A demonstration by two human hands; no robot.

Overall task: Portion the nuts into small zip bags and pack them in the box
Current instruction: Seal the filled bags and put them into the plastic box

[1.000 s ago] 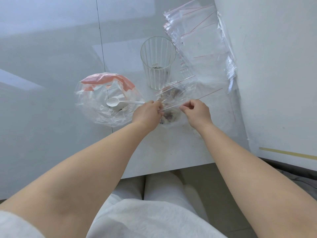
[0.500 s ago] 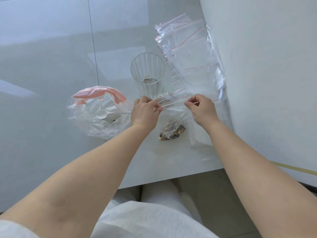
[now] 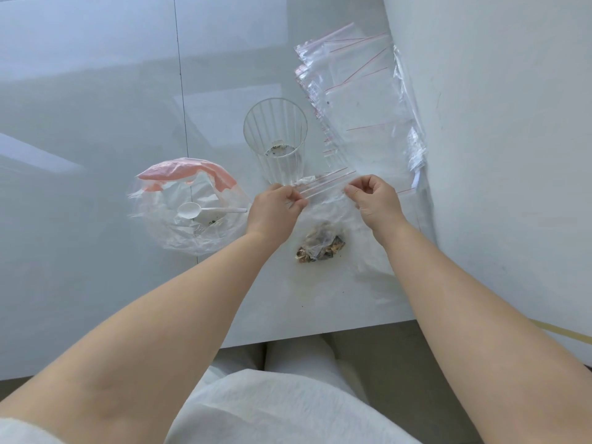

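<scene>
Clear plastic fills the middle of the view: a small transparent zip bag (image 3: 323,216) with a thin red seal line is stretched between both hands above the pale glossy counter (image 3: 96,123). The left hand (image 3: 275,209) pinches the bag's top edge at its left end with curled fingers, and the right hand (image 3: 373,200) pinches the same edge at the right end. A small clump of brown and dark nuts (image 3: 320,245) sits in the bottom of the bag, which rests on the counter between the two forearms.

Just beyond the hands stands a clear ribbed plastic cup (image 3: 275,139), upright, with a few dark crumbs at its bottom. To its right, against the white wall (image 3: 496,123), lies a fanned pile of empty clear zip bags with red seal lines (image 3: 358,91), overlapping one another.

Left of the left hand lies a larger crumpled clear plastic bag with a pink band (image 3: 189,206) along its far edge. A small white plastic spoon (image 3: 198,211) lies in it, handle pointing right toward the left hand, with a few dark bits beside it.

White fabric (image 3: 282,405) covers the person's lap below the counter edge.
</scene>
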